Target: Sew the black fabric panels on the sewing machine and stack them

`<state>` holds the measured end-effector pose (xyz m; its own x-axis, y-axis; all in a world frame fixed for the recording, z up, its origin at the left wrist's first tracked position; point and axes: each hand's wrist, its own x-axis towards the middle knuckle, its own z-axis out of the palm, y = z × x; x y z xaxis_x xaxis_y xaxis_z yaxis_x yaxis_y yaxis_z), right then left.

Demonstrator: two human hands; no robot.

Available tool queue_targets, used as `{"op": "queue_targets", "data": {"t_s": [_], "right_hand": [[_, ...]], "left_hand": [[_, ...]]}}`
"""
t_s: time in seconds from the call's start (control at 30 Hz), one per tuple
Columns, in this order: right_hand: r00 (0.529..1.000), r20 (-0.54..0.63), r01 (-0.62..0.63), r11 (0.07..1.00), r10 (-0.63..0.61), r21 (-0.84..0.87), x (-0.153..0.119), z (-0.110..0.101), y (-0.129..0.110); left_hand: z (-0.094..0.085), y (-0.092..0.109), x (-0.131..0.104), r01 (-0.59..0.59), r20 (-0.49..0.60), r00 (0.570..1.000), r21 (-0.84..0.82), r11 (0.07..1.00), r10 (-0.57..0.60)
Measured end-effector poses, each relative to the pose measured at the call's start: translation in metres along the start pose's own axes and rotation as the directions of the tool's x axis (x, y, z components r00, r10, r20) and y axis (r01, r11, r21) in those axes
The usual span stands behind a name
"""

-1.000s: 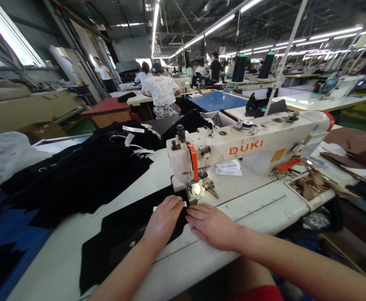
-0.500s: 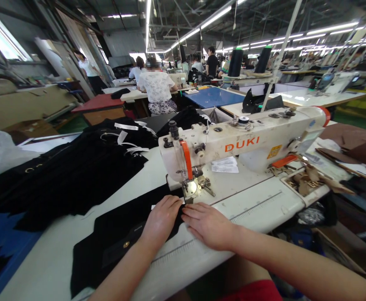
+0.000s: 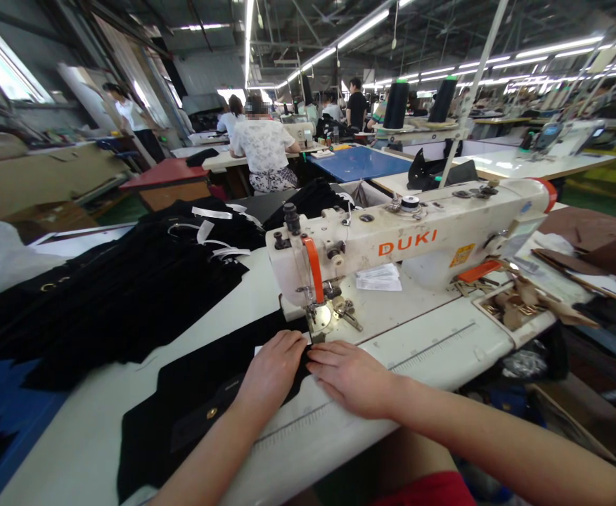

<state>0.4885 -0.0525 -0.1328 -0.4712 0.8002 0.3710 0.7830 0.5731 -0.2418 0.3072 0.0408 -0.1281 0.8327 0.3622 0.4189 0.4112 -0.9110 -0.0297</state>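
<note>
I see the black cloth on the counter, in front of the sewing machine and to its left. My left hand lies over the cloth and a white strip, and my right hand touches the cloth's edge; both hands have their fingers out, but I can't tell if they pinch anything.

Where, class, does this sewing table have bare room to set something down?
Free: white tabletop between the black pile and black fabric; the strip along the ruler, between right hand and parts tray. Crowded: before the sewing machine, where the left hand covers fabric beside the right.
</note>
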Motion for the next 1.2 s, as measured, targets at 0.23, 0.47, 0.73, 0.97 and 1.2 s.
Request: {"op": "queue_targets", "data": {"t_s": [0.23,0.47,0.73,0.97,1.2], "right_hand": [[0.999,-0.009,-0.049,0.997,0.048,-0.056,0.019,-0.007,0.025],[0.997,0.073,-0.005,0.988,0.017,-0.157,0.034,-0.005,0.035],[0.995,0.081,-0.037,0.975,0.056,-0.219,0.036,-0.01,0.047],[0.994,0.012,-0.103,0.977,0.107,-0.184,0.033,-0.011,0.05],[0.999,0.027,-0.038,0.988,0.042,-0.147,0.03,-0.007,0.048]], "left_hand": [[-0.002,0.007,-0.006,0.111,0.072,0.992,-0.058,0.992,-0.106],[0.001,0.011,-0.016,0.174,0.127,0.978,-0.05,0.983,-0.167],[0.008,0.0,0.003,0.098,0.128,0.987,-0.023,0.995,-0.094],[0.012,-0.003,0.006,0.085,0.132,0.988,-0.049,0.995,-0.078],[0.01,0.002,0.0,0.106,0.139,0.986,-0.064,0.992,-0.097]]}}
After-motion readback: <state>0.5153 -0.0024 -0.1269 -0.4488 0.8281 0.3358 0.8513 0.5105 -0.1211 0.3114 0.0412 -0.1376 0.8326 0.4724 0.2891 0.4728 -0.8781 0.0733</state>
